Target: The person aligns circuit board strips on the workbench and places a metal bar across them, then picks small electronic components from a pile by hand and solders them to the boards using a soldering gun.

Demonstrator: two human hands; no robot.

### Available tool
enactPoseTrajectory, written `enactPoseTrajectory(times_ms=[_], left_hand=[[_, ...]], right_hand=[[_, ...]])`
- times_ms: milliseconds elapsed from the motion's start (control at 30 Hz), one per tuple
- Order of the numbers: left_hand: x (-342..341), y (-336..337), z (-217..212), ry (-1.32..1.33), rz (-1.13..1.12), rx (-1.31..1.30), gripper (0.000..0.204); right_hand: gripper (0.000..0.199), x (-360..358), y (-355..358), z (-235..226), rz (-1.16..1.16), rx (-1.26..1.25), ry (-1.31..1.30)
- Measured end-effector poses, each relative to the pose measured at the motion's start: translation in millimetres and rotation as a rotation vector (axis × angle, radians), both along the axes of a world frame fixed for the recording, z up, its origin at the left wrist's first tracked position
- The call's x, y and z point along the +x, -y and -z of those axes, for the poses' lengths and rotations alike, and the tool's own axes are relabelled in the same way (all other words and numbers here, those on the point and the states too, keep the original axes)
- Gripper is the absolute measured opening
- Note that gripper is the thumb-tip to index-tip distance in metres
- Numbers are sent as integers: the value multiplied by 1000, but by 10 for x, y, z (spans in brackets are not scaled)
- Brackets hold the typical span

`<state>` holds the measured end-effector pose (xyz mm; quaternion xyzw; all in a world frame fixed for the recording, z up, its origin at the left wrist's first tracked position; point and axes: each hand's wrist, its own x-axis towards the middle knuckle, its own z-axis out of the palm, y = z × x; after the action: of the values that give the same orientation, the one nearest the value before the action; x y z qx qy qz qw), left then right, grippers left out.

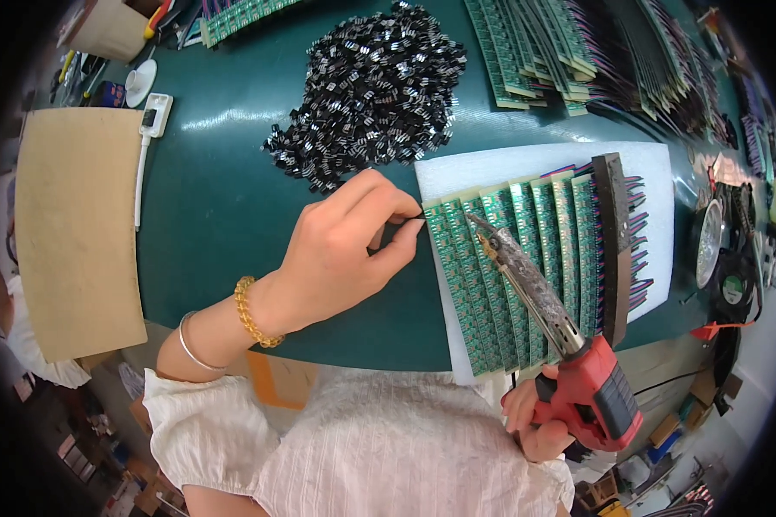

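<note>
My left hand is closed in a pinch at the left edge of a fanned row of green circuit boards. A small black part, mostly hidden, shows at its fingertips against the outermost board's upper corner. My right hand is wrapped round the handle of a red soldering gun. The gun's long metal barrel slants up and left over the boards. Its tip lies near the upper ends of the leftmost boards; whether it touches them I cannot tell. A dark bar lies across the boards' right side, with coloured wires sticking out beyond it.
White foam sheet lies under the boards. Beyond my left hand is a heap of small black parts with metal pins. More wired boards are stacked at the far right. A brown board lies left; a small fan stands right.
</note>
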<state>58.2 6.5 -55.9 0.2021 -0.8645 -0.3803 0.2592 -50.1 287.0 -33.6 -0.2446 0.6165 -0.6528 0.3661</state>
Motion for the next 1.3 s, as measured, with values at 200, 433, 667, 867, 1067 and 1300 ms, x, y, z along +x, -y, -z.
enactPoseTrajectory(times_ms=[200,433,667,867,1067,1300], left_hand=[[4,-8,-59,61,-13,-2,14],[55,-34,-61,48,-155,112,11],[71,-22,-95,0,-167,52,5],[98,22,-209,-153,-212,-73,7],[485,451,-409,-44,-604,-118,11],[749,741,-268,275,-409,-129,13]], right_hand=[[71,22,-30,-46,145,-47,-8],[83,-352,-311,-89,467,-127,-213],[52,-1330,-572,-193,785,-245,-699],[30,-1663,-516,-61,1007,36,-569],[36,-1563,-541,-80,1013,347,-577],[41,-1224,-481,-122,888,-60,-491]])
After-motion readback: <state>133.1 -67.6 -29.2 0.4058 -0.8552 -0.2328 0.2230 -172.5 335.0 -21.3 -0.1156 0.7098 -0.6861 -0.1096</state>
